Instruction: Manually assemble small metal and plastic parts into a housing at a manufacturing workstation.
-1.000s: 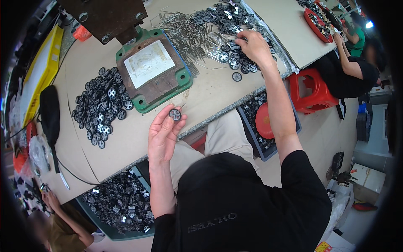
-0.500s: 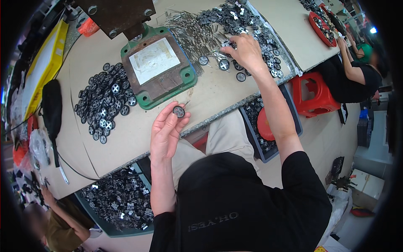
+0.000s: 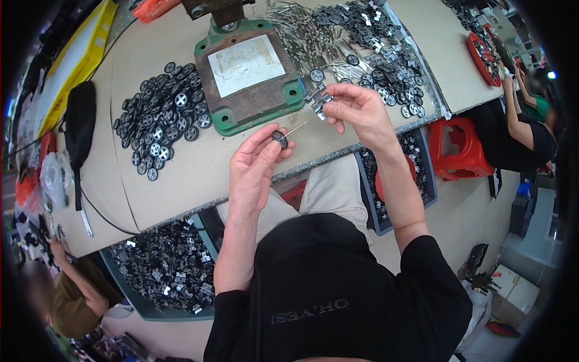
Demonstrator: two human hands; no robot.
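My left hand (image 3: 258, 163) pinches a small black toy wheel (image 3: 279, 139), from which a thin metal axle (image 3: 295, 129) sticks out toward the upper right. In my right hand (image 3: 362, 114) a small grey-black plastic bracket (image 3: 318, 101) is gripped between thumb and fingers. The bracket is above and right of the axle tip, apart from it. Both hands are over the front edge of the table. Behind them stands a green press base (image 3: 226, 122) with a white plate (image 3: 246, 65) on top.
A heap of black wheels (image 3: 163, 117) lies left of the press. Metal axles (image 3: 295, 36) and grey brackets (image 3: 362, 21) are piled at the back. Bins of dark parts (image 3: 163, 271) stand below the table edge. A red stool (image 3: 455, 148) and other people are at the sides.
My right hand has come back from the pile toward my left hand, now with a bracket in it. The axle in my left hand now points more plainly to the right.
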